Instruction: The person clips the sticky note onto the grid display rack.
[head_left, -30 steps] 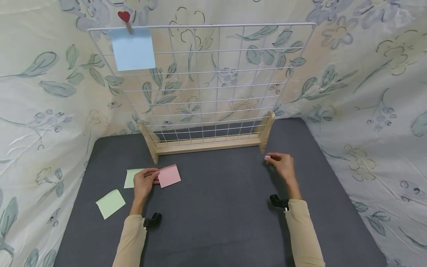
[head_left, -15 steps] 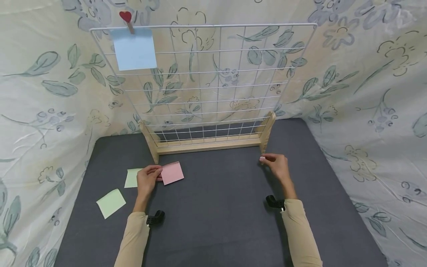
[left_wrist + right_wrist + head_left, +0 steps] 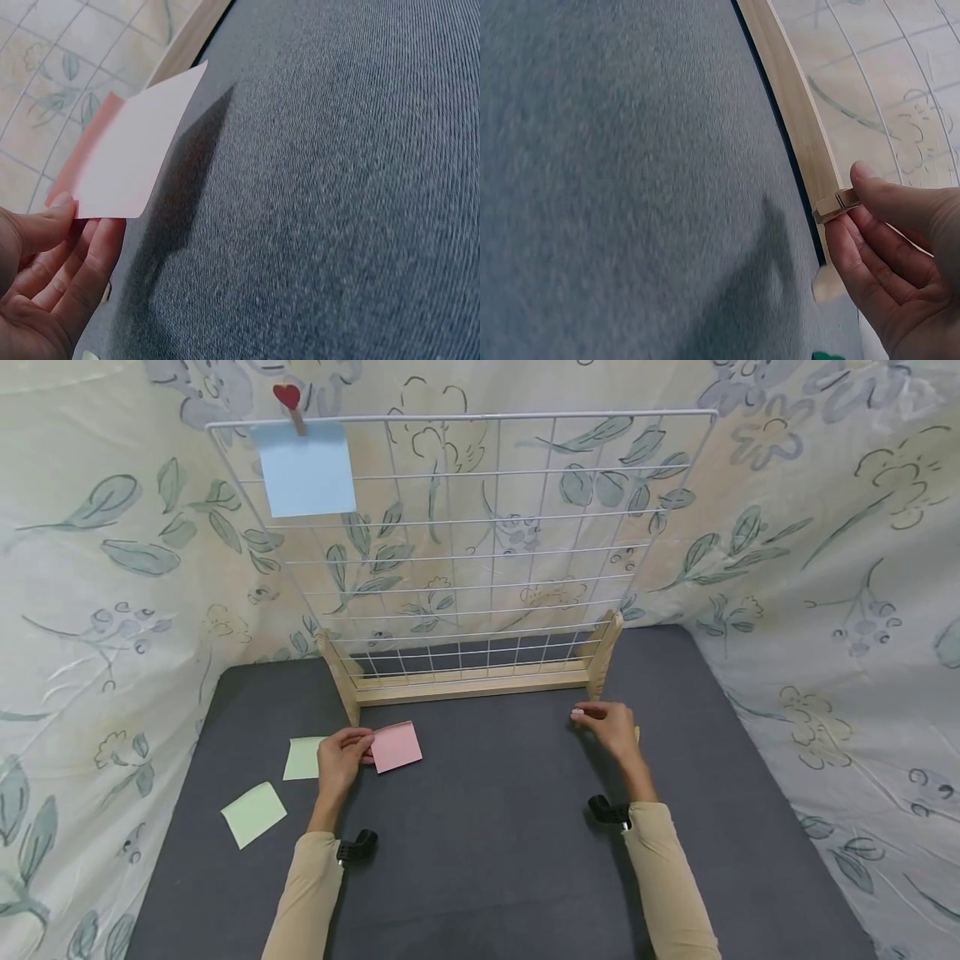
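In the head view my left hand pinches a pink sticky note by its left edge. The left wrist view shows the note tilted above the table, its shadow below, with the thumb on one corner and fingers beneath. My right hand pinches a small wooden clothespin between thumb and fingertips, near the rack's right foot. A white wire grid rack on a wooden base stands in front of both hands. On its top left, a clothespin with a red heart holds a blue note.
Two pale green notes lie on the dark table: one note at the left, another note beside my left hand. A small yellow thing shows behind my right hand. Floral cloth surrounds the table.
My left hand has moved right with the pink note. The right hand has shifted left with the clothespin, uncovering a small yellow thing behind it. The rack and green notes stay put.
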`<state>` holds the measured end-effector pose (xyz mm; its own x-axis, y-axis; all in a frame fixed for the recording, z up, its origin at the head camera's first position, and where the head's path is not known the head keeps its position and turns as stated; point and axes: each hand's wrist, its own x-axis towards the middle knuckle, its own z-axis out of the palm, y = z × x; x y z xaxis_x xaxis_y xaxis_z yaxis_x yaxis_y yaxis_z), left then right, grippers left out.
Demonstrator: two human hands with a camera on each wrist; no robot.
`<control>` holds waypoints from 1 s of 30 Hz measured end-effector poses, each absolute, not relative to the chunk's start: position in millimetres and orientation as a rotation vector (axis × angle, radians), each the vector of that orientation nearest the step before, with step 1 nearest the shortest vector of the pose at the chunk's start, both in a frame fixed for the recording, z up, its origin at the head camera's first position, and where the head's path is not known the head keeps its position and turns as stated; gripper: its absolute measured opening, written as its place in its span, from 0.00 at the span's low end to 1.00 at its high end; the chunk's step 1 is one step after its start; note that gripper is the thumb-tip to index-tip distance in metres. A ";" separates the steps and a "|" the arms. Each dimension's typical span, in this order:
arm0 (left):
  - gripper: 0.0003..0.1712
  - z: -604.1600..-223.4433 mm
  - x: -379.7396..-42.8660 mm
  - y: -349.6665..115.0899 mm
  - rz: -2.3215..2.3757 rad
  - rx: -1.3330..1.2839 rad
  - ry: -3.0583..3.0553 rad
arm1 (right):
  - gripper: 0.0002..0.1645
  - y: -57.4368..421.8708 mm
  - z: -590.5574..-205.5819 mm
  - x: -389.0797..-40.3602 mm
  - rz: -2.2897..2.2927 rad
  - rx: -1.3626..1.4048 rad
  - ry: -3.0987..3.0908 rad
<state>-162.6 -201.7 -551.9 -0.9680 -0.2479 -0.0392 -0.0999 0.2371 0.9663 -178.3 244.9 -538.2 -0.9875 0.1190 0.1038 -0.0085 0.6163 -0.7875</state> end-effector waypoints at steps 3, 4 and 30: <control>0.08 -550.9 -163.3 -198.6 -1.829 0.324 -2.377 | 0.14 239.8 -538.4 -180.6 1.337 -0.066 -2.684; 0.08 -550.4 -163.5 -197.4 -1.832 0.320 -2.372 | 0.14 238.2 -538.4 -181.2 1.343 -0.060 -2.685; 0.07 -537.7 -179.8 -156.8 -1.873 0.191 -2.347 | 0.15 188.7 -545.3 -191.1 1.516 0.011 -2.696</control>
<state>-179.8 -156.8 -537.7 -0.9831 -0.1813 0.0246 -0.0162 0.2203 0.9753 -191.1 188.7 -545.3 -0.9988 0.0174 0.0456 -0.0299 0.5198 -0.8537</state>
